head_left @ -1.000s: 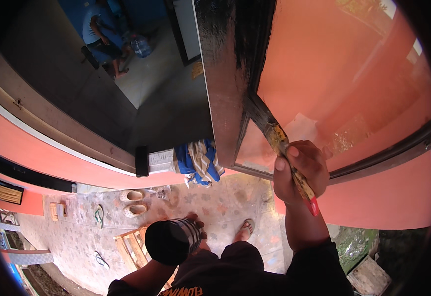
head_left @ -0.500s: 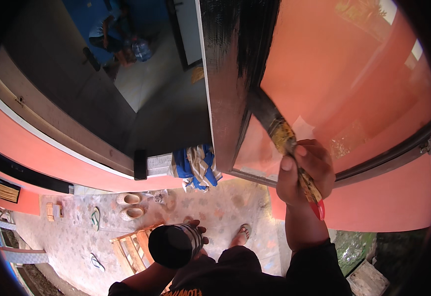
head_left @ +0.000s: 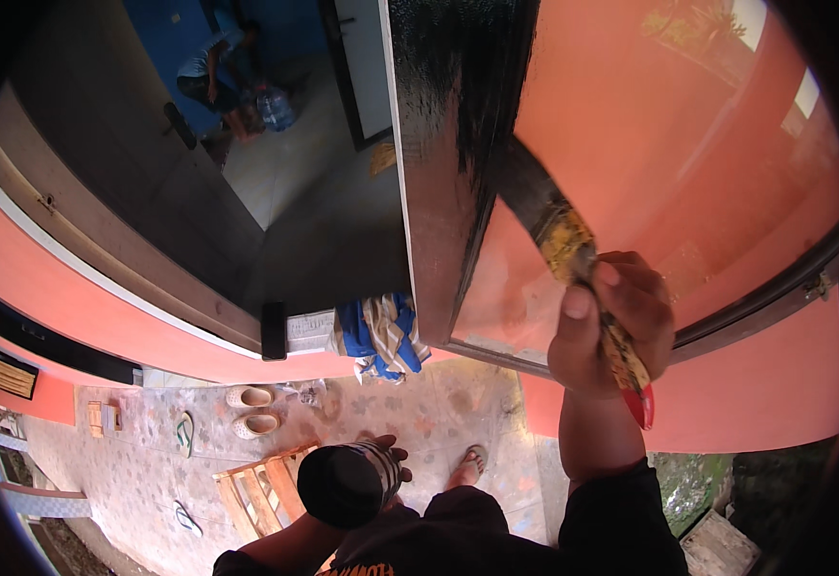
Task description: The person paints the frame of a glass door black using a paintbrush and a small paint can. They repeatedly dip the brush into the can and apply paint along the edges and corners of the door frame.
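My right hand (head_left: 621, 331) pinches the handle of a worn paintbrush (head_left: 565, 240) with a red tip. The dark bristles touch the inner edge of a brown wooden window frame (head_left: 434, 221). Wet-looking black paint covers the upper part of that frame, and its lower part is still brown. Beside the frame, the glass pane (head_left: 621, 144) reflects coral colour. Low in front of me, my left hand (head_left: 395, 459) wraps around a striped can (head_left: 345, 483) with a dark inside. How much paint it contains cannot be made out.
A blue-and-tan cloth (head_left: 378, 336) and a black phone (head_left: 274, 331) lie on the sill. Below are a wooden stool (head_left: 258, 490), cream clogs (head_left: 254, 422) and loose sandals (head_left: 184, 434). Through the opening, a person (head_left: 216, 77) bends by a large water bottle (head_left: 274, 108).
My right hand and the brush have shifted slightly right, with the bristles higher along the frame. The left hand keeps hold of the can. The person indoors shows more fully.
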The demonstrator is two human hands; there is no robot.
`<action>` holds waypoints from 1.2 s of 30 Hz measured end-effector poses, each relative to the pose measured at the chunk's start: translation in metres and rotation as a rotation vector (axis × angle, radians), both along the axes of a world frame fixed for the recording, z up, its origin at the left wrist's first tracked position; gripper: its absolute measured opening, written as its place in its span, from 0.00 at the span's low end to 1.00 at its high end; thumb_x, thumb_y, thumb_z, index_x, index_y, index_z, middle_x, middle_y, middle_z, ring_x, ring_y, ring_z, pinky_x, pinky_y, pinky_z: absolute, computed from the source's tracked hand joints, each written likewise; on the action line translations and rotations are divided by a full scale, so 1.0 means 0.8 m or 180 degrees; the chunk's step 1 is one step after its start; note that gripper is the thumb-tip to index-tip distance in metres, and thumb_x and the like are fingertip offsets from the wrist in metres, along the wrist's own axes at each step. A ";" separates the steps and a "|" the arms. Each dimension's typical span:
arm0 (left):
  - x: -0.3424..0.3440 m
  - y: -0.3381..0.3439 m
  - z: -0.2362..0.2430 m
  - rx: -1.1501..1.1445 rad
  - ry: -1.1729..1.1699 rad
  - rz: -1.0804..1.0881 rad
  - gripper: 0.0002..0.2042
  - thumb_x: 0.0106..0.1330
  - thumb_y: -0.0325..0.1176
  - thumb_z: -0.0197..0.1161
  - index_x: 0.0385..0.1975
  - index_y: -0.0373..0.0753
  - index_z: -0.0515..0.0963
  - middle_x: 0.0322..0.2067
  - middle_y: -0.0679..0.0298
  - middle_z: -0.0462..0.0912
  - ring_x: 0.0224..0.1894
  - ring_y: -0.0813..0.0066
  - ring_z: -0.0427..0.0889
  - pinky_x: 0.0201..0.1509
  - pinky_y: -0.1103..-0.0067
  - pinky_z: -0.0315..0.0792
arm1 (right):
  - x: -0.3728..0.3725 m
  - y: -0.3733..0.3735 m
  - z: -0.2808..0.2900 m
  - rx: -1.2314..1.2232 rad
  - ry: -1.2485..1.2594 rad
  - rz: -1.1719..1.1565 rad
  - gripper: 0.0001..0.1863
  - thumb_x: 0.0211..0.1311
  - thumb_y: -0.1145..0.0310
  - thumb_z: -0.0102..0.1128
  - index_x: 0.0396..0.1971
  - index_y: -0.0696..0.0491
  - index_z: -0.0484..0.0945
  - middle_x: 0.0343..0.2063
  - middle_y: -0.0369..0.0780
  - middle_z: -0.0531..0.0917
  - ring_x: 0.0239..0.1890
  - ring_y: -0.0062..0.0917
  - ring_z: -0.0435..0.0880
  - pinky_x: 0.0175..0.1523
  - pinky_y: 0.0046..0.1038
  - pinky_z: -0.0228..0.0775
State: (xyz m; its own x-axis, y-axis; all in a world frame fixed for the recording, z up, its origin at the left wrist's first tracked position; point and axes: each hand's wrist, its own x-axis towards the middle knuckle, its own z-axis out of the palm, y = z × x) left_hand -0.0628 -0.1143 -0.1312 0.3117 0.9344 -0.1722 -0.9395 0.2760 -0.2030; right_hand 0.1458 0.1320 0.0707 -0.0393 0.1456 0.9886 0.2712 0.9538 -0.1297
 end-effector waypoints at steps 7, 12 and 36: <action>-0.008 0.001 0.015 -0.0035 0.2010 -0.0471 0.36 0.67 0.54 0.52 0.66 0.33 0.55 0.59 0.43 0.66 0.58 0.40 0.69 0.42 0.50 0.80 | -0.009 0.019 0.052 0.0486 -0.0011 -0.0245 0.17 0.55 0.76 0.65 0.45 0.59 0.75 0.26 0.44 0.79 0.23 0.30 0.78 0.29 0.26 0.71; -0.004 0.002 0.003 -0.0111 -0.0030 -0.0186 0.34 0.69 0.55 0.49 0.65 0.33 0.56 0.58 0.43 0.67 0.57 0.40 0.70 0.40 0.51 0.81 | -0.001 0.001 0.003 -0.0179 -0.0195 -0.0215 0.13 0.51 0.76 0.67 0.37 0.56 0.77 0.21 0.42 0.78 0.19 0.29 0.76 0.23 0.27 0.68; -0.003 0.016 0.035 -0.0385 -0.0025 -0.0413 0.29 0.69 0.47 0.52 0.63 0.33 0.62 0.56 0.45 0.70 0.56 0.44 0.71 0.44 0.55 0.81 | -0.003 -0.001 -0.056 0.0072 0.0193 0.0171 0.16 0.52 0.79 0.66 0.42 0.56 0.78 0.24 0.40 0.77 0.20 0.30 0.75 0.25 0.28 0.70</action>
State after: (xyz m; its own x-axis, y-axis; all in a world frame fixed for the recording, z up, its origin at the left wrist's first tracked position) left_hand -0.0650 -0.1015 -0.1032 0.4302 0.8588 -0.2781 -0.8958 0.3680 -0.2494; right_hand 0.1435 0.1316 0.0257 0.0137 0.1225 0.9924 0.2118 0.9696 -0.1226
